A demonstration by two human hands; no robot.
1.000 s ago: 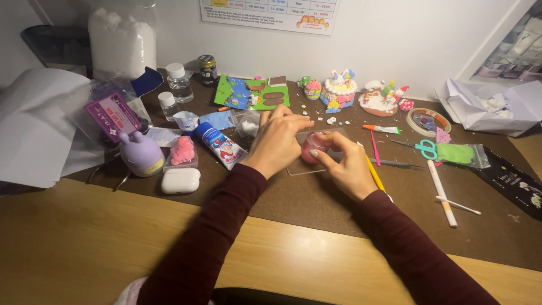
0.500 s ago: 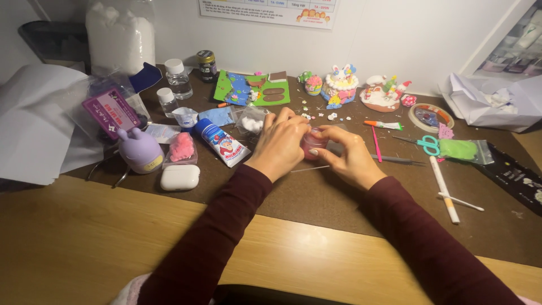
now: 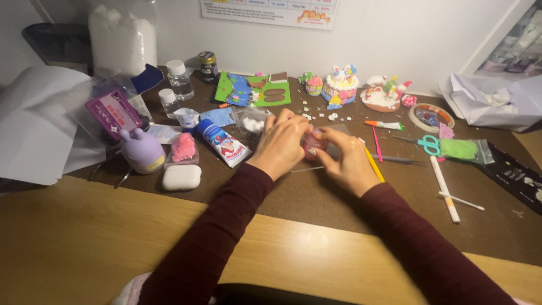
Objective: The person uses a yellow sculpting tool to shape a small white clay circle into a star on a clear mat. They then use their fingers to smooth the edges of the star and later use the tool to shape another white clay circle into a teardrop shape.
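Pink clay lump (image 3: 312, 142) — pinched between left hand (image 3: 280, 145) and right hand (image 3: 349, 162) fingertips, above desk.

A brown mat (image 3: 316, 197) covers the wooden desk (image 3: 84, 243) — on it scissors (image 3: 429, 144), a glue tube (image 3: 226, 144), a white case (image 3: 181, 177)

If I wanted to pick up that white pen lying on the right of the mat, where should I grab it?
Probably around the middle of the white pen, coming straight down from above. It lies flat on the brown mat, pointing roughly away from the person, so pinch across its narrow width from its two long sides. A thin white stick lies close to its near end, so stay clear of that end.
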